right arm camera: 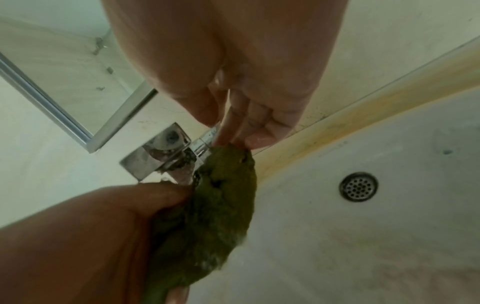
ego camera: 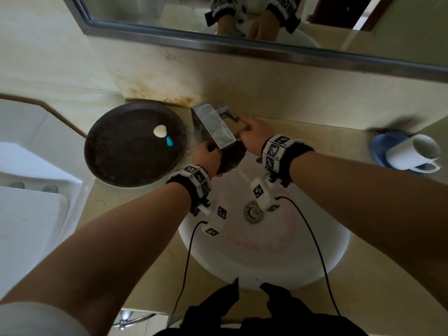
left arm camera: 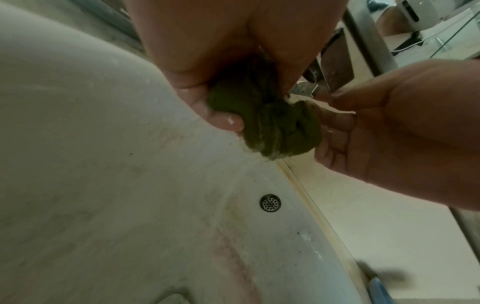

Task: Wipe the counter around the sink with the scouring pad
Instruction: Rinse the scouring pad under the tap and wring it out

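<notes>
A crumpled green scouring pad (ego camera: 231,158) (left arm camera: 270,127) (right arm camera: 221,205) hangs over the white sink (ego camera: 266,263), just below the square chrome faucet (ego camera: 213,127) (right arm camera: 155,152). My left hand (ego camera: 209,152) (left arm camera: 223,107) (right arm camera: 124,216) grips the pad's bulk with curled fingers. From the right, my right hand (ego camera: 242,132) (left arm camera: 335,109) (right arm camera: 228,131) pinches the pad's upper end between thumb and fingers, right beside the faucet lever (ego camera: 228,112). A thin run of water trails down the basin wall (left arm camera: 233,181) under the pad. The beige counter (ego camera: 315,139) surrounds the sink.
A dark round tray (ego camera: 116,161) holding a white piece and a small blue item sits on the counter left of the faucet. At the right end stands a blue dish (ego camera: 378,146) with a white cup (ego camera: 412,151) lying in it. A toilet (ego camera: 29,214) is at far left, a mirror above.
</notes>
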Action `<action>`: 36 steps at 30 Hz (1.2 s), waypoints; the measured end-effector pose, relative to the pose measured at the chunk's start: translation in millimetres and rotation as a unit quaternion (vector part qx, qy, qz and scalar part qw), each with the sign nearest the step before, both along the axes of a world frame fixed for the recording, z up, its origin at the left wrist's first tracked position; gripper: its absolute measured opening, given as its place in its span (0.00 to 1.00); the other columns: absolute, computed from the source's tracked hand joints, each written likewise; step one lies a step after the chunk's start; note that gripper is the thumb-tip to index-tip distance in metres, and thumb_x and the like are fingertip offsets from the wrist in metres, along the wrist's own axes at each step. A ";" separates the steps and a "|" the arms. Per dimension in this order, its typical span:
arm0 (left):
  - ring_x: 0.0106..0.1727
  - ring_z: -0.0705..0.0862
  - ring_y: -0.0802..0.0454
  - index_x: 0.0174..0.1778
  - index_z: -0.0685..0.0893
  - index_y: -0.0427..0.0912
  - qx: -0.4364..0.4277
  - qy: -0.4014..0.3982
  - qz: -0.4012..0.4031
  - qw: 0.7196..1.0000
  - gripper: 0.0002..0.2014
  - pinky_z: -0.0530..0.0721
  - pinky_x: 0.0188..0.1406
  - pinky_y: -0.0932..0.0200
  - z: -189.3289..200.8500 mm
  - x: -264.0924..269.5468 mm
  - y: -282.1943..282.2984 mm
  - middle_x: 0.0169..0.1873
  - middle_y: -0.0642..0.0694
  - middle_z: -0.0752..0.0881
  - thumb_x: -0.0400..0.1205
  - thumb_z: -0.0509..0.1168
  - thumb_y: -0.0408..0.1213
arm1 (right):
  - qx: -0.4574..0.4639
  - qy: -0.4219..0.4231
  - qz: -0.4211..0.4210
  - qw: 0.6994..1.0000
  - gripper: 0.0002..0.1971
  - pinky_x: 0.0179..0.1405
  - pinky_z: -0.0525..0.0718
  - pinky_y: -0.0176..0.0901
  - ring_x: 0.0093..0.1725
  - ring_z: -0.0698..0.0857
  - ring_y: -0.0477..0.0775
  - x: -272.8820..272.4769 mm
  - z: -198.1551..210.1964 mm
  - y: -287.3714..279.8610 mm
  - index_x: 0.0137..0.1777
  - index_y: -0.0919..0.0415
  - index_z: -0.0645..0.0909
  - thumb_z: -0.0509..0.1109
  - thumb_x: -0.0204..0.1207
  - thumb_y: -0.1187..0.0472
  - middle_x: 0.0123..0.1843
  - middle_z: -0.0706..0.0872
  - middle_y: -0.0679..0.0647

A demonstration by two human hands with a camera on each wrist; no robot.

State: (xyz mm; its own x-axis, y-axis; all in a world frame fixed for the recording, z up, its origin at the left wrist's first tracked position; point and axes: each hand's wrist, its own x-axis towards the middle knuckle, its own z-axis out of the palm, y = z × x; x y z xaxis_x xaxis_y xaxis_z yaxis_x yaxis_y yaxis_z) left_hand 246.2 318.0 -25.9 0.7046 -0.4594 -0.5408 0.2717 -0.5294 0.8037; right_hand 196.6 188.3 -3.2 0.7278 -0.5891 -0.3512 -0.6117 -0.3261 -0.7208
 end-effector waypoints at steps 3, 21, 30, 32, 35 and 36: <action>0.43 0.89 0.43 0.59 0.80 0.49 -0.016 -0.003 -0.012 1.000 0.09 0.91 0.41 0.46 2.2 -7.8 5.5 0.44 0.45 0.86 0.84 0.61 0.38 | 0.015 0.006 0.026 1.000 0.27 0.36 0.85 0.41 0.43 0.86 0.57 -11.7 1.4 0.9 0.78 0.45 0.71 0.58 0.80 0.65 0.55 0.89 0.58; 0.39 0.77 0.56 0.48 0.75 0.44 -0.017 -0.396 -0.324 0.859 0.09 0.74 0.39 0.67 66.9 -88.6 6.4 0.43 0.52 0.76 0.77 0.68 0.30 | 0.444 0.125 0.105 0.881 0.38 0.33 0.81 0.38 0.41 0.84 0.53 -123.5 24.2 -6.9 0.59 0.58 0.78 0.52 0.67 0.26 0.48 0.86 0.57; 0.57 0.82 0.42 0.65 0.75 0.40 0.195 -0.504 -0.486 0.686 0.18 0.76 0.48 0.55 86.3 -105.8 -10.8 0.58 0.41 0.79 0.79 0.63 0.27 | 0.259 0.189 0.193 0.928 0.07 0.26 0.81 0.40 0.32 0.83 0.51 -129.8 54.9 -1.1 0.46 0.60 0.77 0.65 0.83 0.58 0.34 0.79 0.54; 0.54 0.83 0.40 0.60 0.75 0.38 0.224 -0.501 -0.476 0.687 0.14 0.75 0.43 0.54 90.5 -109.0 -15.9 0.55 0.40 0.80 0.79 0.61 0.26 | 0.241 0.177 0.179 0.937 0.05 0.25 0.82 0.40 0.32 0.84 0.52 -128.9 60.1 0.9 0.48 0.62 0.78 0.64 0.84 0.61 0.36 0.81 0.55; 0.52 0.83 0.40 0.57 0.77 0.38 0.234 -0.520 -0.449 0.688 0.11 0.73 0.41 0.56 96.6 -115.9 -24.1 0.54 0.39 0.81 0.80 0.59 0.28 | 0.151 0.165 0.202 0.953 0.11 0.21 0.65 0.36 0.23 0.68 0.50 -126.4 64.3 0.0 0.36 0.60 0.72 0.62 0.82 0.64 0.30 0.73 0.55; 0.51 0.83 0.41 0.57 0.78 0.39 0.232 -0.522 -0.441 0.693 0.10 0.74 0.41 0.56 98.2 -118.6 -25.4 0.53 0.40 0.81 0.80 0.60 0.29 | 0.117 0.169 0.206 0.957 0.13 0.22 0.64 0.36 0.23 0.65 0.50 -127.5 67.7 -0.5 0.33 0.59 0.70 0.62 0.80 0.65 0.29 0.71 0.55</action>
State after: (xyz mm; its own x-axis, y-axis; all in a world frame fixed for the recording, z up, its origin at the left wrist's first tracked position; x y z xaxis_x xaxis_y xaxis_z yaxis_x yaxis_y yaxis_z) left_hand 127.6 292.6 72.3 0.3795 -0.9073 -0.1812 -0.9220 -0.3871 0.0071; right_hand 69.1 187.8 64.5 0.7031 -0.1530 -0.6945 -0.6768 -0.4436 -0.5875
